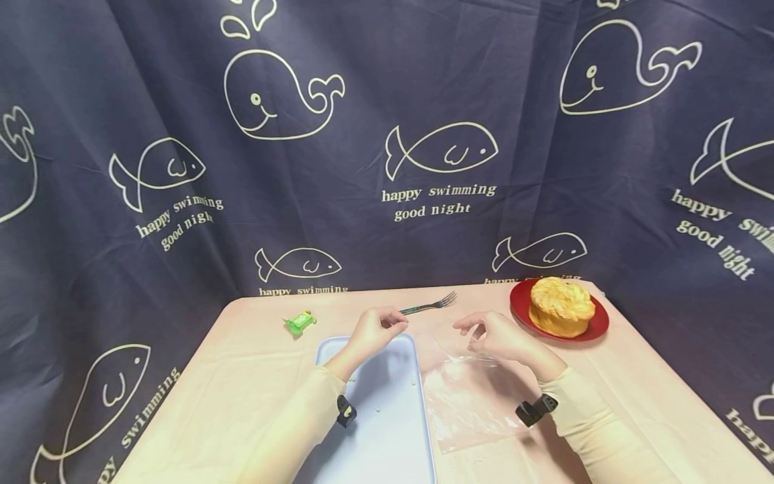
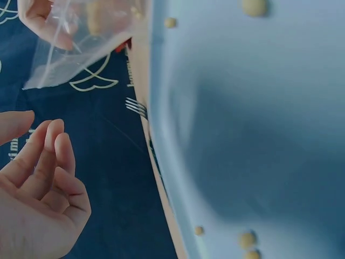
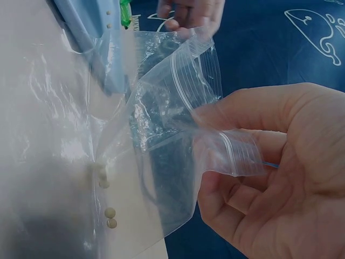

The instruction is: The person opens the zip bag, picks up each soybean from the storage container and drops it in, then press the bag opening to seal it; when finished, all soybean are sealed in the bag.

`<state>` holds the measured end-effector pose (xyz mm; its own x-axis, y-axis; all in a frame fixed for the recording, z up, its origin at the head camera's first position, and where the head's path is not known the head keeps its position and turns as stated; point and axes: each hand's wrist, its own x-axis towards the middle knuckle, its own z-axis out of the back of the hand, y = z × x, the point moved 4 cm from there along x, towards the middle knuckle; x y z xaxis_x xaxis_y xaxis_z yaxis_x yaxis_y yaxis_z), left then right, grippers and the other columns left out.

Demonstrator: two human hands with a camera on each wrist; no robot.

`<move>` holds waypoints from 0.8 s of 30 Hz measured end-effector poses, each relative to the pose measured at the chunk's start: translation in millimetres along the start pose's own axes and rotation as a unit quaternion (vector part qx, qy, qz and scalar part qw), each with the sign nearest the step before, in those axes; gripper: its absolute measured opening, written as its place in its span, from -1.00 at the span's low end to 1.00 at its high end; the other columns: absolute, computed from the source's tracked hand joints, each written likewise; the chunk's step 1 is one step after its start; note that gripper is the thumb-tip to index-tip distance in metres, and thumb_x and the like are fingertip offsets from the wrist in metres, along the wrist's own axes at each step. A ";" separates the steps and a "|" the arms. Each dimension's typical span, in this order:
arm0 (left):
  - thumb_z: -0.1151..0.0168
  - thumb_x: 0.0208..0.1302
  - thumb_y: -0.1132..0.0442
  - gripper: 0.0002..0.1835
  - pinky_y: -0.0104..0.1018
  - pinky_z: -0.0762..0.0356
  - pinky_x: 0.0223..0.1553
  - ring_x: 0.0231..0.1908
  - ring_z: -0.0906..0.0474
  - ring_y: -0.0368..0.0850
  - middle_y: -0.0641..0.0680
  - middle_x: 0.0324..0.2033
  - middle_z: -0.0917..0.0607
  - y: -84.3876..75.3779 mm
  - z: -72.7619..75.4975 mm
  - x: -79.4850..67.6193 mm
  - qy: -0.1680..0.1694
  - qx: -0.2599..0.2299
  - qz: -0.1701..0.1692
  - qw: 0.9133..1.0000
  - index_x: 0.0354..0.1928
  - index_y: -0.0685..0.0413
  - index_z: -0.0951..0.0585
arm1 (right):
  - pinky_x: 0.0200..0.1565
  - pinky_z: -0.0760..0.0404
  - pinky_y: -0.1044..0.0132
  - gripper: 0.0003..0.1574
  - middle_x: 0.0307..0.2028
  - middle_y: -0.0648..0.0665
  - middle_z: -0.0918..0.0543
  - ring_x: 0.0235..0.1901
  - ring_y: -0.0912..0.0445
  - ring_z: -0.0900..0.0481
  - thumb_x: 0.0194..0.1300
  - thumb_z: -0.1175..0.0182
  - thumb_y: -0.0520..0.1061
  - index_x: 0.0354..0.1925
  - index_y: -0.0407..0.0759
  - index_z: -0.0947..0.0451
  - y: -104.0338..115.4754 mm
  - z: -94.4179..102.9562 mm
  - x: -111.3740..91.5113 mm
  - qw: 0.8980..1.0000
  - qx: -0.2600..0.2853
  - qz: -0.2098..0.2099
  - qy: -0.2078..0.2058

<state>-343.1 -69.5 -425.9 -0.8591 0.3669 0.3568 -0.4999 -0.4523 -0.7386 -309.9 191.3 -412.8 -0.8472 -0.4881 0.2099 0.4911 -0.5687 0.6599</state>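
Note:
My right hand pinches the mouth of a clear zip bag between thumb and fingers, over the table right of a pale blue tray. The bag hangs down from the fingers, and several small round yellowish beans show low in it. My left hand is held above the far end of the tray, its fingers loosely bent with nothing between them. In the left wrist view its thumb stands apart from the fingers, left of the bag's corner. Several more such beans lie scattered in the tray.
A fork lies at the back of the table beyond the tray. The green-wrapped packet sits at the back left. At the back right a red plate bears a round golden bread. A dark blue curtain hangs behind.

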 end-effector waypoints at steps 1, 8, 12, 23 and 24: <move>-0.37 0.29 0.32 -0.94 -0.32 -0.59 -0.28 -0.40 -0.61 -0.25 -0.05 -0.37 -0.77 2.3 0.2 -1.8 0.005 0.004 0.003 1.000 -0.24 0.10 -0.77 | -0.28 -0.59 0.31 -0.47 -0.24 -0.09 -0.71 -0.35 0.12 -0.62 0.02 -0.31 -0.42 0.05 -0.40 -0.66 -0.2 -0.1 0.0 1.000 0.000 0.000 0.000; -0.43 0.18 0.35 -0.94 -0.38 -0.53 -0.34 -0.42 -0.55 -0.30 -0.11 -0.45 -0.73 12.6 -3.7 -15.4 0.077 0.025 0.038 0.996 -0.28 0.11 -0.77 | -0.31 -0.60 0.31 -0.47 -0.24 -0.09 -0.70 -0.36 0.11 -0.62 0.02 -0.29 -0.44 0.05 -0.37 -0.67 -0.7 -0.7 0.7 1.000 0.004 -0.001 -0.001; -0.46 0.11 0.42 -0.91 -0.41 -0.52 -0.42 -0.49 -0.54 -0.32 -0.08 -0.50 -0.72 18.3 -12.6 -21.8 0.119 0.018 0.039 0.992 -0.32 0.17 -0.78 | -0.30 -0.60 0.31 -0.47 -0.23 -0.09 -0.70 -0.36 0.12 -0.62 0.03 -0.29 -0.43 0.05 -0.36 -0.67 -0.9 -1.2 0.4 1.000 0.003 -0.003 0.001; -0.57 0.02 0.38 -0.88 -0.42 -0.54 -0.37 -0.56 -0.57 -0.32 -0.16 -0.59 -0.71 15.4 -37.9 -31.5 0.190 0.046 0.059 0.979 -0.41 0.08 -0.78 | -0.29 -0.59 0.31 -0.48 -0.25 -0.08 -0.70 -0.36 0.12 -0.61 0.03 -0.30 -0.42 0.04 -0.35 -0.68 -3.3 -0.8 0.6 1.000 -0.005 0.000 -0.001; -0.57 0.01 0.39 -0.88 -0.43 -0.54 -0.40 -0.57 -0.57 -0.32 -0.15 -0.60 -0.70 13.4 -39.3 -32.2 0.193 0.046 0.058 0.978 -0.42 0.09 -0.78 | -0.28 -0.59 0.31 -0.48 -0.25 -0.06 -0.70 -0.36 0.12 -0.61 0.03 -0.30 -0.41 0.04 -0.33 -0.68 -3.5 -0.8 0.5 1.000 -0.006 0.000 -0.001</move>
<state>-317.8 -55.5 -469.7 -0.8137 0.5810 0.0175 -0.4246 -0.5737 -0.7004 -311.9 192.5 -415.6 -0.8479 -0.4861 0.2115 0.4933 -0.5773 0.6507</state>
